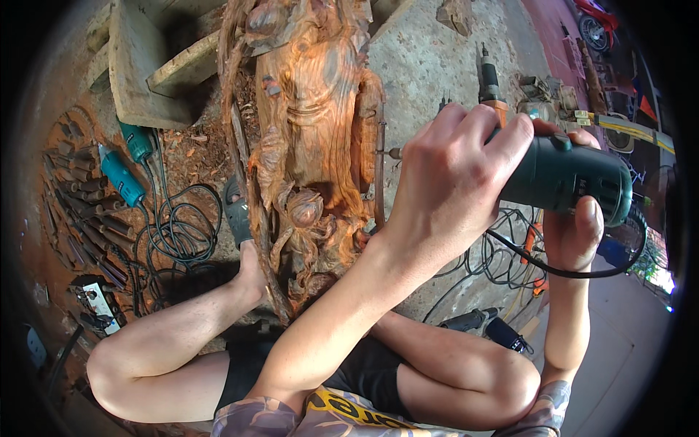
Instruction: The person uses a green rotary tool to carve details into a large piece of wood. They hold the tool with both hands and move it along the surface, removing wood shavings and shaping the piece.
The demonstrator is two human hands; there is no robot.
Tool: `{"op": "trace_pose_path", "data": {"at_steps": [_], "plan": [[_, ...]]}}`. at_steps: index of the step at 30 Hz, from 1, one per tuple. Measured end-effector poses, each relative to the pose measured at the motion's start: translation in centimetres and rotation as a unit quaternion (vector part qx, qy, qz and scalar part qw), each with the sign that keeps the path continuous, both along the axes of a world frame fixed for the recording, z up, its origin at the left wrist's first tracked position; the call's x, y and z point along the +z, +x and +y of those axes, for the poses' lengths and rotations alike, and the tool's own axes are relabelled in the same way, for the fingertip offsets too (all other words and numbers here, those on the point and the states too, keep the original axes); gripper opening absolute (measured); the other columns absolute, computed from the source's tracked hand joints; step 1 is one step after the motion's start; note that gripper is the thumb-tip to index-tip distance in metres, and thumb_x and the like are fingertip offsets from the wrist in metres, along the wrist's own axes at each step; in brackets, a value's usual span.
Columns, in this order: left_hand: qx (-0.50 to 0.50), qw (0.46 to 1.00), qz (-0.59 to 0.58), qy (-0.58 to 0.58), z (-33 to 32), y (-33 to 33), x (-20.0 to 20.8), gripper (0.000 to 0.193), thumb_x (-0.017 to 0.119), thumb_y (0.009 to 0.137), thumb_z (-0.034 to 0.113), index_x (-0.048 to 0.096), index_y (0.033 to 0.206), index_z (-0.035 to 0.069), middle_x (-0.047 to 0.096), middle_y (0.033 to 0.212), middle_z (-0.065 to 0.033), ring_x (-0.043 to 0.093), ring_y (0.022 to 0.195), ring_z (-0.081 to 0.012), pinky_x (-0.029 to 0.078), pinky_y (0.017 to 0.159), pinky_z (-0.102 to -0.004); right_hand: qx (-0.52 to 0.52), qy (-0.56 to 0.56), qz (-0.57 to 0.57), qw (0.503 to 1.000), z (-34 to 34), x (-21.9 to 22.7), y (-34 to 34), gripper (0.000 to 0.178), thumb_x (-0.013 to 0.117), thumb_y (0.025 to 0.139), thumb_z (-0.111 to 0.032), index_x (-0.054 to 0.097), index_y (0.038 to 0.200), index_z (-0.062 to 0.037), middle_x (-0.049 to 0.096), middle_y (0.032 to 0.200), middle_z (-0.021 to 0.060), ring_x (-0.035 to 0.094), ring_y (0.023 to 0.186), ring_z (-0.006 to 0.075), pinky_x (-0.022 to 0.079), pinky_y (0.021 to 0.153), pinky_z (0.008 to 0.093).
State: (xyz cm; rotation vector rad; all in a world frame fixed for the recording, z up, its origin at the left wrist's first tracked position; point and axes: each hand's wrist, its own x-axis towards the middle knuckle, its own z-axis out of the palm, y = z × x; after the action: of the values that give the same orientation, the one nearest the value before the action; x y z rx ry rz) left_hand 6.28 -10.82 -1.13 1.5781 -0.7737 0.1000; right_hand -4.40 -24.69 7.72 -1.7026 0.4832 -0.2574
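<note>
A dark green die grinder (568, 175) is held sideways over the right side of the carving, its cord looping below it. My left hand (459, 164) reaches across and is closed around its front end. My right hand (579, 237) grips the rear body from below, thumb against the casing. A thin metal bit (393, 153) sticks out to the left past my left hand, close to the edge of the carved wood sculpture (320, 138); whether they touch I cannot tell. The sculpture, reddish brown with figures and folds cut into it, lies between my legs.
Left of the sculpture are teal power tools (120, 175), coiled cables (178, 233), several chisels (87, 197) and a power strip (100, 309). A rough wooden block frame (145, 80) stands behind them. Another tool with an orange collar (491, 87) lies at the far right; cables (495, 255) tangle below.
</note>
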Motion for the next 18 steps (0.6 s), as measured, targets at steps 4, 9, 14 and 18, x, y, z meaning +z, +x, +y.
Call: {"op": "trace_pose_path", "data": {"at_steps": [4, 9, 14, 18], "plan": [[-0.015, 0.996, -0.073, -0.052, 0.8, -1.4, 0.3, 0.037, 0.076, 0.076, 0.007, 0.067, 0.112, 0.007, 0.061, 0.090, -0.0064, 0.064, 0.084, -0.0237, 0.057, 0.068, -0.0376, 0.042, 0.015, -0.054, 0.998, 2.2, 1.8, -2.2, 0.082, 0.092, 0.073, -0.035, 0.046, 0.136, -0.0084, 0.056, 0.143, 0.0210, 0.054, 0.134, 0.0346, 0.045, 0.113, 0.0515], [-0.135, 0.973, -0.033, -0.182, 4.6, -6.0, 3.0, 0.030, 0.082, 0.078, 0.011, 0.076, 0.107, 0.009, 0.068, 0.097, -0.0056, 0.067, 0.085, -0.0212, 0.058, 0.069, -0.0336, 0.164, -0.107, -0.113, 0.974, 9.3, 5.9, -6.9, 0.059, 0.090, 0.072, -0.013, 0.058, 0.121, -0.0091, 0.062, 0.137, 0.0236, 0.060, 0.122, 0.0473, 0.052, 0.102, 0.0603], [-0.185, 0.975, -0.020, -0.119, 10.6, -6.6, 0.0, 0.030, 0.086, 0.079, 0.009, 0.074, 0.107, 0.010, 0.073, 0.102, -0.0089, 0.073, 0.095, -0.0275, 0.063, 0.081, -0.0416, 0.167, -0.148, -0.043, 0.974, 15.7, 5.0, -8.2, 0.042, 0.083, 0.070, -0.001, 0.070, 0.109, -0.0071, 0.066, 0.131, 0.0280, 0.062, 0.113, 0.0651, 0.055, 0.091, 0.0685], [-0.114, 0.993, -0.020, -0.007, 12.9, -5.6, -1.6, 0.032, 0.085, 0.081, 0.016, 0.073, 0.110, 0.009, 0.075, 0.112, -0.0126, 0.074, 0.103, -0.0331, 0.062, 0.089, -0.0472, 0.125, -0.211, -0.054, 0.968, 19.3, 1.7, -7.9, 0.042, 0.083, 0.068, -0.003, 0.072, 0.109, -0.0051, 0.065, 0.127, 0.0319, 0.056, 0.119, 0.0687, 0.054, 0.094, 0.0698]]}}
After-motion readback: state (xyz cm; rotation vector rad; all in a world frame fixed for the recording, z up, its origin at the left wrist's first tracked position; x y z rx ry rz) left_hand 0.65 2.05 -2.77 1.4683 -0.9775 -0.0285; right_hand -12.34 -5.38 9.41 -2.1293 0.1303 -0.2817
